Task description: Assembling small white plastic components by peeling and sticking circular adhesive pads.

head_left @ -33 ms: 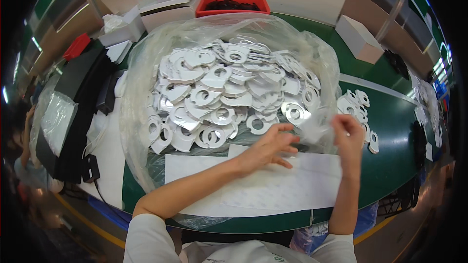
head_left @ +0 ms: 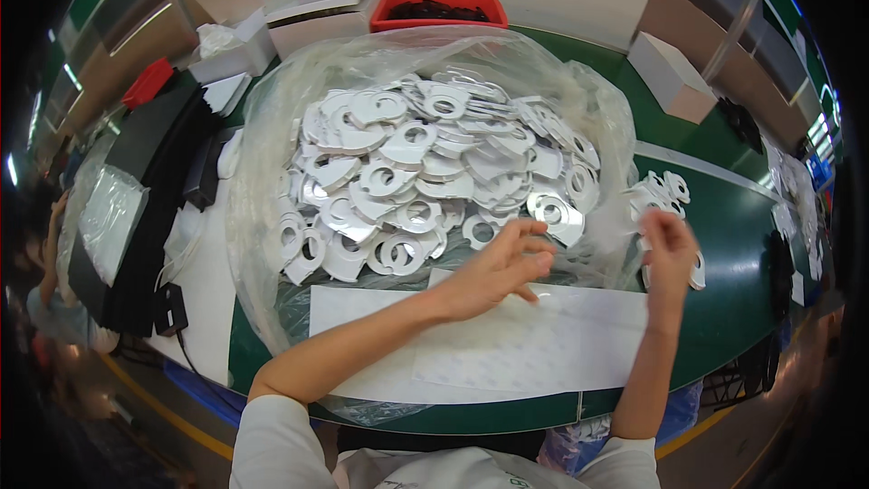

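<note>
Reaching w/ both hands, grip unclear: left hand (head_left: 498, 267), right hand (head_left: 668, 243); flat white ring-shaped cutouts (head_left: 425, 181), glossy.

One camera only, riding on the person's head and looking steeply down at the green table (head_left: 724, 308) from close above. The fisheye is bending the table's edges toward the rim. Both forearms are coming in from the lower edge, with the bag (head_left: 272, 217) of white parts sitting centre frame.
</note>
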`<state>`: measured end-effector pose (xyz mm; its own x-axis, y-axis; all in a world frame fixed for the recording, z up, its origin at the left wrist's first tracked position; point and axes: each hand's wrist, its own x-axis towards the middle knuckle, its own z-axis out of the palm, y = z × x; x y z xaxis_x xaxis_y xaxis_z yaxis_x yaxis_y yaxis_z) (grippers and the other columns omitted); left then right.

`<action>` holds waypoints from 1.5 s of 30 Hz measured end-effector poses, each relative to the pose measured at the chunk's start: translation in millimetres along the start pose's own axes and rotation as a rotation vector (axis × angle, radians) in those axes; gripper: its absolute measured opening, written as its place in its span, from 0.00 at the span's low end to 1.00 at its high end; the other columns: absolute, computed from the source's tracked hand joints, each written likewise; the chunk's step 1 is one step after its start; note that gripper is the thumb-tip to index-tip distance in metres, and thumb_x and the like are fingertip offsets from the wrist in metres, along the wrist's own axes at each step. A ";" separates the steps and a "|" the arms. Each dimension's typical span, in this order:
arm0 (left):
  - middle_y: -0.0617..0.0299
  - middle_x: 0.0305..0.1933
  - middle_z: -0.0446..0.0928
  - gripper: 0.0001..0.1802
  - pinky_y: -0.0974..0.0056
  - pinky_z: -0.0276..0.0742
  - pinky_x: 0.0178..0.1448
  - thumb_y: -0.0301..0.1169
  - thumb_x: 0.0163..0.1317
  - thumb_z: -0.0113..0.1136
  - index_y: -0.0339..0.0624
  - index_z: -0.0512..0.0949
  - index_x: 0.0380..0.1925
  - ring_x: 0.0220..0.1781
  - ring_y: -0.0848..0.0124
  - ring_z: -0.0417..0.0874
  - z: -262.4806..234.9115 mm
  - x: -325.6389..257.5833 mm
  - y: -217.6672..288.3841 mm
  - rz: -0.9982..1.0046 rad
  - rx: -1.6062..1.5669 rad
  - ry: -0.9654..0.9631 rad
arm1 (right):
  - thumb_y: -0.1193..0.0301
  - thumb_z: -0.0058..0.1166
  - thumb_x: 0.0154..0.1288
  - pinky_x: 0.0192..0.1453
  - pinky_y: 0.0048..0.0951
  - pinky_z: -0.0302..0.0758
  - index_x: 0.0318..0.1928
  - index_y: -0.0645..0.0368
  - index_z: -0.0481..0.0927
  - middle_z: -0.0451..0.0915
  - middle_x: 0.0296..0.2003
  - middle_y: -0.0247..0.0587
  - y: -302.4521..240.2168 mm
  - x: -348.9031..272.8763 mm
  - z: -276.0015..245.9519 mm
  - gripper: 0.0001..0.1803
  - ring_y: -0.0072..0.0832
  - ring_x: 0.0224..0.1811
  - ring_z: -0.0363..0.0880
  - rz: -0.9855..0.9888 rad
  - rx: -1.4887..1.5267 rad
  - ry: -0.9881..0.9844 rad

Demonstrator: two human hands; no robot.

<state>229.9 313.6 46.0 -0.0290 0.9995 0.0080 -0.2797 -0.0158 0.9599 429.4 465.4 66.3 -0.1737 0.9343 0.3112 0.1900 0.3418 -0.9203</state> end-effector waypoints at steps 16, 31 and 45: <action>0.47 0.43 0.75 0.16 0.54 0.68 0.51 0.33 0.59 0.60 0.36 0.73 0.44 0.46 0.52 0.70 -109.2 5.7 40.8 0.322 1.599 0.729 | 0.73 0.66 0.48 0.40 0.34 0.72 0.34 0.61 0.79 0.78 0.34 0.42 -17.8 -66.5 53.0 0.12 0.37 0.35 0.75 -0.582 -0.313 -0.698; 0.61 0.40 0.72 0.32 0.72 0.72 0.36 0.30 0.46 0.71 0.43 0.66 0.51 0.40 0.73 0.75 -25.6 2.4 38.1 0.067 0.297 0.191 | 0.65 0.71 0.44 0.44 0.37 0.71 0.39 0.63 0.73 0.75 0.35 0.48 -20.4 -60.8 44.9 0.24 0.42 0.41 0.74 -0.152 -0.624 -0.954; 0.49 0.50 0.74 0.21 0.63 0.74 0.44 0.51 0.72 0.36 0.47 0.65 0.49 0.50 0.61 0.76 -9.9 6.6 -43.2 -0.181 -0.757 0.105 | 0.67 0.68 0.42 0.40 0.34 0.71 0.30 0.61 0.76 0.74 0.30 0.39 -29.9 -87.5 44.7 0.16 0.36 0.38 0.73 -0.570 -0.731 -0.773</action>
<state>232.2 320.6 1.7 -0.0009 0.9812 -0.1931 -0.8659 0.0959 0.4910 395.8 368.9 56.0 -0.8957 0.4087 0.1750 0.3562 0.8953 -0.2675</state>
